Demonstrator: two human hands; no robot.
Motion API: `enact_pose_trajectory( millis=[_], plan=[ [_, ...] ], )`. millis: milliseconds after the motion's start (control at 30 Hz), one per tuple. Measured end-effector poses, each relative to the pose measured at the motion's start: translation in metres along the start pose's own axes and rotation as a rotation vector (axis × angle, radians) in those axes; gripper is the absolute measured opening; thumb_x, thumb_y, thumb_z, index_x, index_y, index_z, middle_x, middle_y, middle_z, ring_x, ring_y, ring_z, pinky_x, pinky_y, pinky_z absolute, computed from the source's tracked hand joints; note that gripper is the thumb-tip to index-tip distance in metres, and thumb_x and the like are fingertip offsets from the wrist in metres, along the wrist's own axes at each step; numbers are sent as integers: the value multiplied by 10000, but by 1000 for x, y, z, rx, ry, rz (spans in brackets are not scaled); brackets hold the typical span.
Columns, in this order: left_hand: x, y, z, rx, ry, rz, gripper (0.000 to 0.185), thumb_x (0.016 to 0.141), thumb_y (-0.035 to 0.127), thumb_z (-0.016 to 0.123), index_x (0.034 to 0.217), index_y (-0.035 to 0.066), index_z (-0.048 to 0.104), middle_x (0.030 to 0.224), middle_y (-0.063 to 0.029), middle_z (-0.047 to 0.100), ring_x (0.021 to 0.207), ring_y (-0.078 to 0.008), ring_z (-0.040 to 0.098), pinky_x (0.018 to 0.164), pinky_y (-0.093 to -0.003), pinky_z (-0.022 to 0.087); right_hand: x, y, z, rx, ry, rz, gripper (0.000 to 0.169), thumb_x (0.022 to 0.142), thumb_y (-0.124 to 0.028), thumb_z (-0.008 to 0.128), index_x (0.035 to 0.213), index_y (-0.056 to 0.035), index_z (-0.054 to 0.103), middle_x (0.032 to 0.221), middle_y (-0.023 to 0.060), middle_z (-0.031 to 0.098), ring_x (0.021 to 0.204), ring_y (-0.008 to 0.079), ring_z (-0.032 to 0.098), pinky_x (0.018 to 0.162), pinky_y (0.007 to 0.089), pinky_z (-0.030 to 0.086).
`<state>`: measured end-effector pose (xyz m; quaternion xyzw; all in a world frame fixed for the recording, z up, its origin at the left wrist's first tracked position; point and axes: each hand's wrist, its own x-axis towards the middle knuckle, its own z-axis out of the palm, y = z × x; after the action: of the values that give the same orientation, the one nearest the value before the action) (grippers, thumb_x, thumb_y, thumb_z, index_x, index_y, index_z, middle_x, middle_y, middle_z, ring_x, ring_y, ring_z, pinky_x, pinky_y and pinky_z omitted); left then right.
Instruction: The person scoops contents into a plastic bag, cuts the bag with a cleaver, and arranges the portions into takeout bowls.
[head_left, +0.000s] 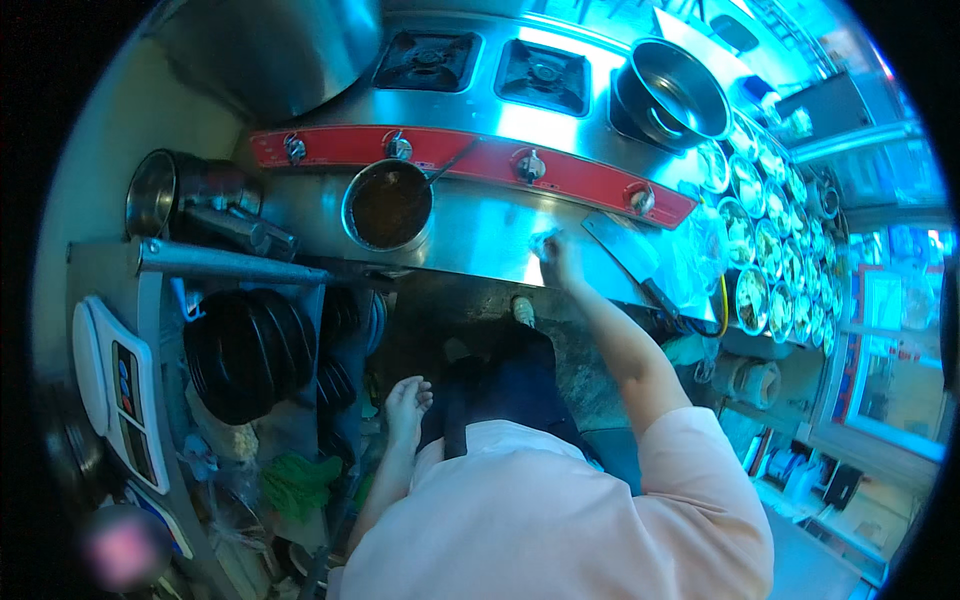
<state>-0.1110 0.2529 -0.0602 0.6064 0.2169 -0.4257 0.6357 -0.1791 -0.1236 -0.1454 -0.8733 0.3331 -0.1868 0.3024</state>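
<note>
My right hand (556, 259) is over the stainless steel ledge (480, 225) in front of the gas stove, its fingers closed around something small and pale, perhaps a cloth or film, too blurred to name. My left hand (409, 405) hangs beside my body with curled fingers and touches nothing. On the ledge to the left stands a metal pot (388, 204) of dark brown liquid, a utensil handle leaning out over its rim. Right of my right hand lies a cleaver (622, 247) with a dark handle, next to a clear plastic bag (694, 244).
A large empty pot (679, 94) sits on the right burner. Many filled bowls (750, 296) crowd the far right. Stacked black bowls (247, 352) and a white scale (124, 390) are at the left. A red panel with knobs (465, 161) edges the stove.
</note>
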Motion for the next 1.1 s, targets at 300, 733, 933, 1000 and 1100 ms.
enact_pose_trajectory(
  millis=[300,733,933,1000,1100],
  plan=[
    [-4,0,22,-1,-68,15,109,851,110,481,927,50,533,808,-70,576,677,-135,546,631,-258,460,-48,-35,42,-88,22,126,65,714,-57,517,745,-21,562,797,181,540,730,330,549,619,406,441],
    [-29,-45,96,196,-209,79,131,847,131,487,936,46,531,813,-65,575,663,-125,541,602,-248,445,-133,-62,-91,1983,-563,632,230,802,-98,553,1029,-70,532,952,26,551,827,114,531,713,243,428],
    [-65,-118,230,358,-379,-5,115,845,117,488,916,42,537,782,-65,573,640,-124,538,583,-240,444,-237,67,-238,2077,-163,498,190,810,-130,559,994,-88,538,921,9,565,810,104,548,684,216,451],
    [-81,-143,265,477,-422,-30,121,852,116,480,922,38,539,788,-67,572,648,-128,537,587,-245,447,-275,94,-261,2037,44,541,165,815,-130,553,974,-93,535,871,-4,574,738,100,561,625,207,471],
    [-97,-183,319,597,-568,-104,121,852,120,480,918,39,542,776,-63,575,646,-126,539,592,-243,448,-334,138,-285,2020,323,598,184,820,-113,538,1001,-89,520,849,5,565,715,101,556,605,207,473]
  ],
)
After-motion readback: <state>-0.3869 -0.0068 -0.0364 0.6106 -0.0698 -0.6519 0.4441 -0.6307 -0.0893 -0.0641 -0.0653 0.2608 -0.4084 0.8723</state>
